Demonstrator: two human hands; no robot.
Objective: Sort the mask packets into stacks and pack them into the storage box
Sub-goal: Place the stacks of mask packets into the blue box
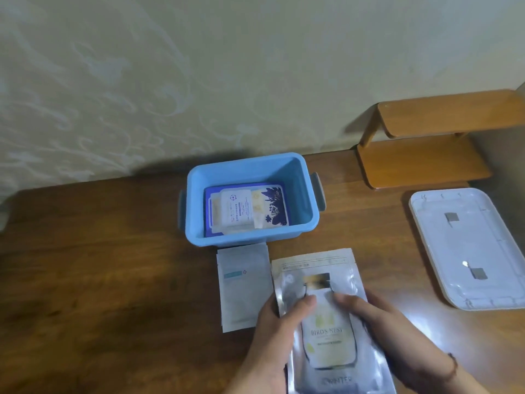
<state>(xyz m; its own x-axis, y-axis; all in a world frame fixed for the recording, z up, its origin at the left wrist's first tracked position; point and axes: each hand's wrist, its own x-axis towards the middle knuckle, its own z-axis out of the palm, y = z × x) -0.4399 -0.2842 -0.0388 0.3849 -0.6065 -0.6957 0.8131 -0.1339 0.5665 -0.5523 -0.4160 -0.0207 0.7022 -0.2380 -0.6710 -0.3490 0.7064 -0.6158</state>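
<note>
Both hands, left point(279, 317) and right point(377, 317), grip the silver foil mask packet point(326, 331) by its sides; long axis points to the blue plastic storage box point(196, 220) straight ahead.

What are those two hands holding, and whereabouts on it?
Both hands grip the silver Bird's Nest mask packet: left hand on its left edge, right hand on its right edge, around mid-height.

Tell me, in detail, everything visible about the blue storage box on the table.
The blue storage box looks like plastic, rectangular with rounded corners and a grey handle at each short end. It stands upright and open on the wooden table, near the wall; its white lid lies apart. Inside, mask packets lie flat in a stack. A pale packet lies against its front.
</note>
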